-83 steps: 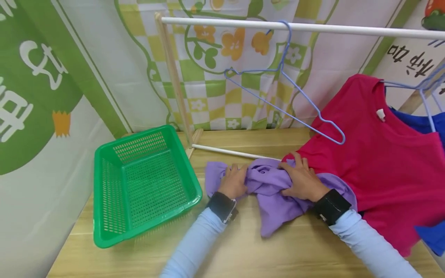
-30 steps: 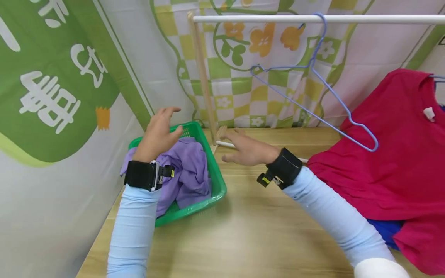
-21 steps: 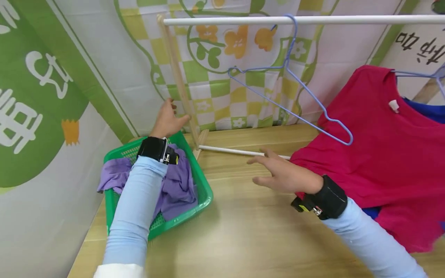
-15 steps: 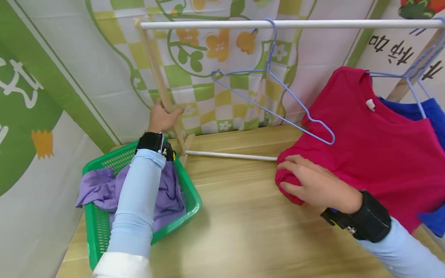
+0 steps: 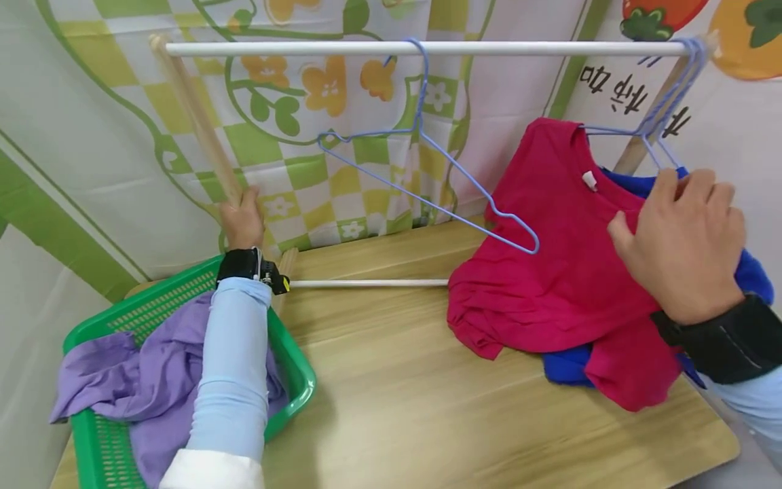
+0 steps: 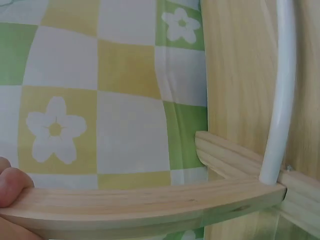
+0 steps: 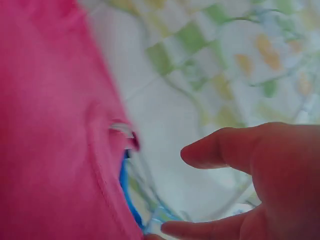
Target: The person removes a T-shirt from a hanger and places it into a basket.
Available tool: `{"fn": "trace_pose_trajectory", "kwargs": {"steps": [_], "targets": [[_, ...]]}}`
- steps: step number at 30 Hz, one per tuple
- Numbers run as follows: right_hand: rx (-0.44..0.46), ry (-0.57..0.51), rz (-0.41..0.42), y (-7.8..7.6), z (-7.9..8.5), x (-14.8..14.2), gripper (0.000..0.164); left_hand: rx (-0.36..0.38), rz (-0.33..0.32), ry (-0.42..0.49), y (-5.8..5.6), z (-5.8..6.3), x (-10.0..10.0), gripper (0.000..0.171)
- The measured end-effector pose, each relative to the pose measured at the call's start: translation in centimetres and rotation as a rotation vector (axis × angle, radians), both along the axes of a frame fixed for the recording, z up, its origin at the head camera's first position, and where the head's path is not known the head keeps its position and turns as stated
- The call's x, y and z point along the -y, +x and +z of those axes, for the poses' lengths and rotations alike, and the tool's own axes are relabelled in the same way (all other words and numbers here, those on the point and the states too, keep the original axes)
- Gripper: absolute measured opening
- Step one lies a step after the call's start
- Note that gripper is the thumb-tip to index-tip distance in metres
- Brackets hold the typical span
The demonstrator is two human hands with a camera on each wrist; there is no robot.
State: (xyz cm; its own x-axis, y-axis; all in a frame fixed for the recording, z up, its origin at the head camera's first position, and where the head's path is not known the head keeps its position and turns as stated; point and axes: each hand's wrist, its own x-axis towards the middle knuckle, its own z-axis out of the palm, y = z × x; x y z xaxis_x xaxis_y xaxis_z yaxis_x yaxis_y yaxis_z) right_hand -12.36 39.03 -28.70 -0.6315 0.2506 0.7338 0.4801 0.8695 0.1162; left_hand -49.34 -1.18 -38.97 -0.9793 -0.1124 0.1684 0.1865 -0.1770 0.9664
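My left hand (image 5: 243, 224) grips the wooden side post (image 5: 197, 119) of a clothes rack; in the left wrist view its fingertips (image 6: 14, 186) wrap the post (image 6: 150, 204). My right hand (image 5: 690, 248) is raised, fingers spread and holding nothing, in front of the red T-shirt (image 5: 544, 238) near its shoulder. That shirt hangs at the rack's right end on a blue hanger (image 5: 650, 125), its lower part bunched on the table. In the right wrist view, a gap separates the thumb from the red T-shirt (image 7: 50, 125). Behind it is a blue garment (image 5: 568, 367), partly hidden.
A bare blue wire hanger (image 5: 420, 123) hangs from the white rod (image 5: 305, 48). Left of the rack stands a green basket (image 5: 301, 384) with a purple garment (image 5: 161, 394) in it, one part draped over the rim. The wooden table (image 5: 391, 407) has its right corner in view.
The purple garment went from the table into the basket. Both hands parted: the left took hold of the post, the right moved right and up past the red T-shirt. The head view swung right.
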Motion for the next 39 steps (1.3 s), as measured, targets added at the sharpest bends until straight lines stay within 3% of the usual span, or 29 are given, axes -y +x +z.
{"fn": "trace_pose_trajectory", "kwargs": {"steps": [3, 8, 14, 18, 25, 29, 33, 39], "targets": [[-0.005, -0.033, -0.044, -1.7, 0.5, -1.0, 0.049, -0.029, -0.012, 0.080, 0.2, 0.4, 0.1, 0.035], [0.049, -0.225, -0.138, -4.9, 2.4, -2.1, 0.060, -0.028, -0.004, 0.082, 0.4, 0.4, 0.1, 0.035], [-0.019, -0.320, -0.068, -8.7, 3.7, -2.7, 0.057, -0.053, 0.014, 0.066, 0.6, 0.2, 0.4, 0.040], [-0.035, -0.374, -0.025, -9.9, 4.9, -2.1, 0.053, -0.049, 0.021, 0.039, 0.8, 0.2, 0.4, 0.033], [-0.090, -0.447, 0.023, -7.8, 9.3, 0.8, 0.055, -0.083, 0.009, 0.018, 1.1, 0.5, 0.2, 0.039], [-0.091, -0.432, 0.028, -6.1, 10.0, 2.2, 0.055, -0.120, 0.020, 0.027, 1.1, 0.0, 0.5, 0.044], [-0.027, -0.467, 0.049, -3.8, 7.2, 2.6, 0.052, -0.151, 0.013, 0.077, 0.8, 0.1, 0.6, 0.045], [0.097, -0.552, 0.066, 0.9, -1.1, 1.9, 0.041, -0.145, -0.060, 0.124, 0.5, 0.2, 0.1, 0.049]]}}
